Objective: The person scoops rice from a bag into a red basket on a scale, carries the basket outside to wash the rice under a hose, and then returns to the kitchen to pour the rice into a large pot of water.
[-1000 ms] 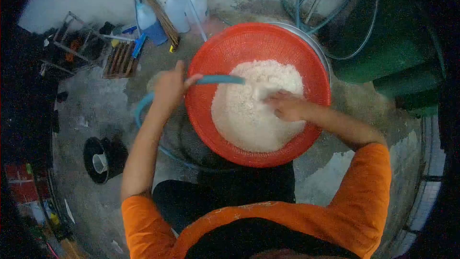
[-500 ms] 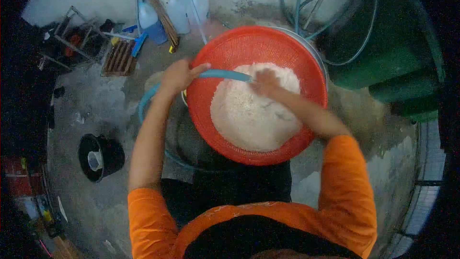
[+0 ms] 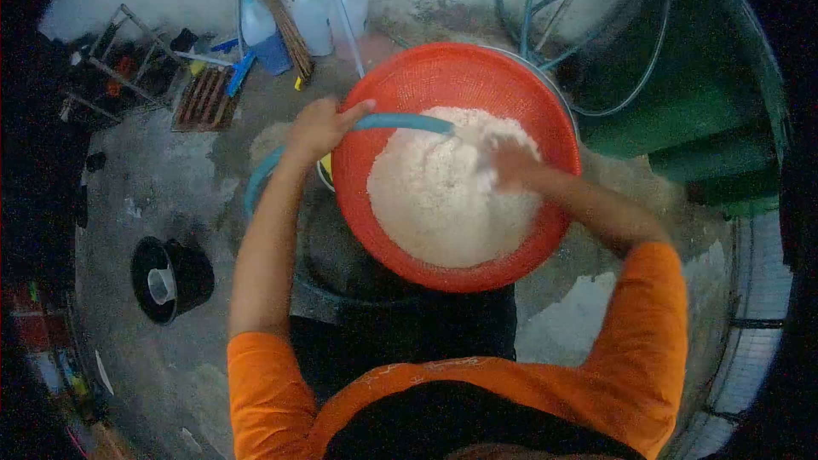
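A large red plastic basket [image 3: 383,81] with fine perforated sides holds a heap of white grains that look like rice [image 3: 430,200]. My left hand [image 3: 322,129] is closed around a blue-green hose [image 3: 405,122] at the basket's left rim. The hose end points right, over the grains, and water seems to run from it. My right hand [image 3: 511,163] is in the right part of the heap, touching the grains. Motion smears its fingers, so their shape cannot be made out.
A black bucket [image 3: 194,274] with a whitish container inside stands at the left. Plastic jugs [image 3: 313,15], a stick broom [image 3: 285,21] and a blue-headed squeegee [image 3: 240,75] are along the wall. Large green bins [image 3: 622,119] and a coiled hose [image 3: 660,43] occupy the right.
My right hand has moved right and slightly down through the grains, away from the hose end. My left hand keeps its hold on the hose, whose end has shifted slightly right and up.
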Action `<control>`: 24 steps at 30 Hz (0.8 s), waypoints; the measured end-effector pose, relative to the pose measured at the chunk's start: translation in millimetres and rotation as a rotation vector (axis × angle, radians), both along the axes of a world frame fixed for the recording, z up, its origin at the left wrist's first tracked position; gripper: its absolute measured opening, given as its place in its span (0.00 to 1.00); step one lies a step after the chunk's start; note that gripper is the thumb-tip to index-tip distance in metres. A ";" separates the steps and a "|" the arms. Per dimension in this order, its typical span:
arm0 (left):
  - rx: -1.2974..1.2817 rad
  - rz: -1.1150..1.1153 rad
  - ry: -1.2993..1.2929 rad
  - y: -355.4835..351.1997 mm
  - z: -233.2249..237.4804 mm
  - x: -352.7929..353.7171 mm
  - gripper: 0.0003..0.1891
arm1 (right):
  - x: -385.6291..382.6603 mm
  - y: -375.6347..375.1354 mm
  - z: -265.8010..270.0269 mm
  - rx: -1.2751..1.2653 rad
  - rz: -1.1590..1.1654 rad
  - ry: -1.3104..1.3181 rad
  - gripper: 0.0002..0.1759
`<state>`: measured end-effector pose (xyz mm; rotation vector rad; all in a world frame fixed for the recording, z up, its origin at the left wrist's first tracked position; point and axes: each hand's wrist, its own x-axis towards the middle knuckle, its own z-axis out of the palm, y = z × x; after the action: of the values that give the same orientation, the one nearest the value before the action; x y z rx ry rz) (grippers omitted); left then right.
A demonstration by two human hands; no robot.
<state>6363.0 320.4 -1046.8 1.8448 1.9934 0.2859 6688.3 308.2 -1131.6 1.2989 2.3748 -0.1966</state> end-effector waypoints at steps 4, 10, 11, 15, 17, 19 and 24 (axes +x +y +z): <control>-0.009 -0.010 -0.017 6.0 6.5 6.0 0.40 | -64.5 35.6 -78.3 0.218 -0.223 0.386 0.33; -0.016 0.016 0.050 4.8 -0.7 3.4 0.41 | -128.8 -67.3 -55.9 0.109 0.046 0.633 0.30; -0.020 0.013 0.050 4.6 -4.1 1.0 0.41 | -109.2 -77.0 -56.0 0.043 0.272 0.593 0.31; 0.019 0.024 0.065 12.5 -10.4 0.9 0.41 | -41.2 -64.5 37.9 -0.371 0.357 0.223 0.40; 0.013 0.018 0.059 12.0 -4.0 4.5 0.41 | -22.9 -33.1 31.1 -0.303 0.185 0.140 0.42; -0.040 0.017 0.017 10.6 4.1 6.5 0.41 | -13.3 8.3 7.3 -0.134 -0.131 -0.013 0.46; -0.032 -0.008 0.029 14.9 2.3 8.6 0.41 | -68.1 21.3 -59.9 -0.089 -0.483 0.526 0.42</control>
<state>6371.6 335.2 -1044.5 1.8462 1.9981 0.2246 6620.1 329.5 -1191.5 1.9462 2.3557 -0.8703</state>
